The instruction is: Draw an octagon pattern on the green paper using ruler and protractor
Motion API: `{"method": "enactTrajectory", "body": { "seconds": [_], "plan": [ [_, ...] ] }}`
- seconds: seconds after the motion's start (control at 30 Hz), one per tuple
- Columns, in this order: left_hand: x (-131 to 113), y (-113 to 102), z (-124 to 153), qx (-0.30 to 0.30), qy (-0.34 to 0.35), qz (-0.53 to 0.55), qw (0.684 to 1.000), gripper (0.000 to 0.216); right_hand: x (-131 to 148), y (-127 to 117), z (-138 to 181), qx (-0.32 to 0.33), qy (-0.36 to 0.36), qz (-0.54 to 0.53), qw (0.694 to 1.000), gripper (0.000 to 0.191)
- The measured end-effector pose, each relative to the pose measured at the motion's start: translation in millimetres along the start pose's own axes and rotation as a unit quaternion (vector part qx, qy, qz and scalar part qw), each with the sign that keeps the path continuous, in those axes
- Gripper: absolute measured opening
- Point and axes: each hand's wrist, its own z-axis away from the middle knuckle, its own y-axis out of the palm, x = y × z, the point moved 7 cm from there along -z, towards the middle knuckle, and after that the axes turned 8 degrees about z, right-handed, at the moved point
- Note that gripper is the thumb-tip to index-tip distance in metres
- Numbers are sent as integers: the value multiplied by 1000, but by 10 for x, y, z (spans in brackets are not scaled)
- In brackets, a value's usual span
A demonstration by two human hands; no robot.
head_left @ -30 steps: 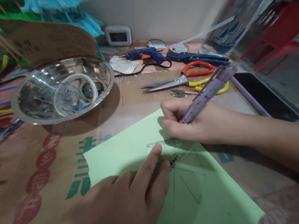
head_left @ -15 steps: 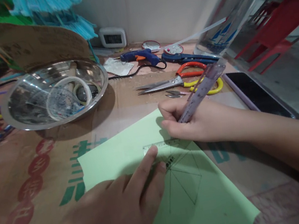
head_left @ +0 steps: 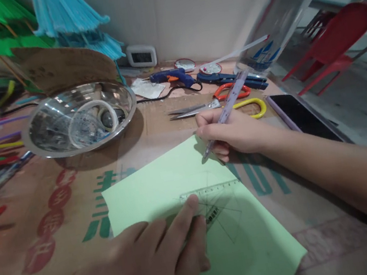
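Observation:
My left hand (head_left: 167, 249) lies palm down with extended fingers, pressing a clear plastic set square (head_left: 219, 187) onto a light green sheet of paper (head_left: 145, 182). Its index fingertip rests near the left end of the graduated edge. Thin pencil-like lines crossing at a middle point show through and around the plastic. Above the set square, my right hand (head_left: 227, 132) is closed around a pale purple patterned pen (head_left: 233, 95). The pen's tip points down at the paper near its far right edge, apart from the graduated edge; whether it touches the paper I cannot tell.
Beyond the paper lie scissors (head_left: 196, 109) with red and yellow handles, a blue glue gun (head_left: 173, 76) and blue pliers (head_left: 230, 78). A metal bowl (head_left: 47, 149) stands left, a phone (head_left: 302, 116) right. A large clear bottle (head_left: 276, 21) stands behind. Cardboard (head_left: 63, 244) covers the table.
The set square has slid nearer to me on the paper with my left fingers on it. My right hand has drawn the pen away from its edge and tilted it more upright.

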Motion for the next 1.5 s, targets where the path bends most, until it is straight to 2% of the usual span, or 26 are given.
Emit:
{"method": "enactTrajectory", "body": {
  "seconds": [0.1,0.23,0.4,0.47,0.6,0.77,0.93,1.07,1.33,1.5],
  "plan": [
    [-13,-42,1,-19,-21,4,1000,41,-11,-15,-15,7,-13,-3,1000,32],
    [-66,-12,-23,25,3,1,1000,37,-21,-19,-28,14,-38,20,999,44],
    [-24,43,-91,83,-6,6,997,27,44,-61,62,-51,-98,115,987,61],
    [-5,58,-101,93,-2,30,995,31,82,-102,155,-98,-118,159,975,53],
    [14,12,-110,78,18,45,996,41,123,-133,310,-156,-136,280,937,21],
    [16,-1,-142,72,8,25,997,27,148,-49,248,-147,-137,356,913,26],
    [7,41,-156,69,-2,13,998,27,257,94,111,-121,-132,359,916,25],
    [29,38,-157,64,-9,9,998,27,258,145,87,-134,-126,340,922,20],
    [268,35,-191,66,-71,-11,995,18,131,-68,193,-205,-98,309,923,22],
    [413,-30,-210,68,-101,-11,992,22,136,-170,431,-222,-80,302,924,20]
  ]
}}
